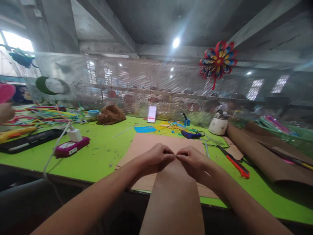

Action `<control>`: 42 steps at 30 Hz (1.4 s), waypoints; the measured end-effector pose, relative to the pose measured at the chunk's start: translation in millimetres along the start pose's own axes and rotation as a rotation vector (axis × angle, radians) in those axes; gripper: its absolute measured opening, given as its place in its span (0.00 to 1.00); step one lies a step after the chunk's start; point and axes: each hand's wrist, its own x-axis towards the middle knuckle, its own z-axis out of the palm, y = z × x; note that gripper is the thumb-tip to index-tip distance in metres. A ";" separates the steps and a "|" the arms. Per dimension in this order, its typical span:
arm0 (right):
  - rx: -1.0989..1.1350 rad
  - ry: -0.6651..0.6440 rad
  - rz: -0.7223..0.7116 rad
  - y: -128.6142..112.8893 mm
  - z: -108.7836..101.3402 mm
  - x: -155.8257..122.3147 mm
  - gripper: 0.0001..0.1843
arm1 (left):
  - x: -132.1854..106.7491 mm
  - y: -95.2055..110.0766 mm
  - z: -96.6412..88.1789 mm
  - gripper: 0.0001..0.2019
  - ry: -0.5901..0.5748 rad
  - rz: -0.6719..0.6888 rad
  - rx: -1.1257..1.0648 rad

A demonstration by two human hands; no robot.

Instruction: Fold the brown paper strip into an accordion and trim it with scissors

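A long tan paper sheet point(174, 199) stretches from the table toward me, bending down over the front edge. At its far end, my left hand point(158, 154) pinches the edge between thumb and fingers. My right hand point(192, 156) pinches the same end close beside it, the fingertips of both hands almost touching. Beneath them, flat tan sheets point(144, 143) lie on the green tabletop point(102, 163). A silver pen-like stick point(207, 150) rests just right of my right hand, and a blue glue gun point(193, 134) lies beyond the sheets.
To the right are a red-handled utility knife point(236, 164), a white bottle point(218, 124) and brown rolled paper point(264, 153). A purple power strip point(73, 148) with a cable sits left. Further back stands a phone point(151, 114). Another person's hand point(6, 112) shows at far left.
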 end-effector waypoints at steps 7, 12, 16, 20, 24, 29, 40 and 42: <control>-0.083 0.136 0.004 3.9 9.4 0.9 0.12 | 5.6 -10.5 -1.6 0.09 0.090 0.055 0.313; -0.258 0.174 -0.073 9.1 8.8 3.9 0.09 | 11.6 -18.2 -3.8 0.08 0.097 0.067 0.456; -0.240 0.186 -0.098 14.2 9.0 5.3 0.08 | 13.3 -22.3 -6.6 0.09 0.086 0.007 0.440; -0.245 0.206 -0.086 14.5 10.9 5.7 0.08 | 13.8 -22.5 -6.8 0.10 0.087 0.012 0.451; -0.290 0.213 -0.157 12.5 14.9 8.5 0.08 | 15.9 -22.9 -5.5 0.11 0.082 0.072 0.508; -0.353 0.205 -0.226 12.5 17.7 11.4 0.08 | 18.3 -23.7 -5.0 0.08 0.078 0.098 0.505; -0.429 0.191 -0.195 13.0 12.6 4.9 0.05 | 10.9 -21.8 -8.5 0.11 0.005 0.183 0.547; -0.440 0.174 -0.202 14.5 11.4 4.6 0.05 | 9.0 -20.5 -9.2 0.12 -0.017 0.196 0.550</control>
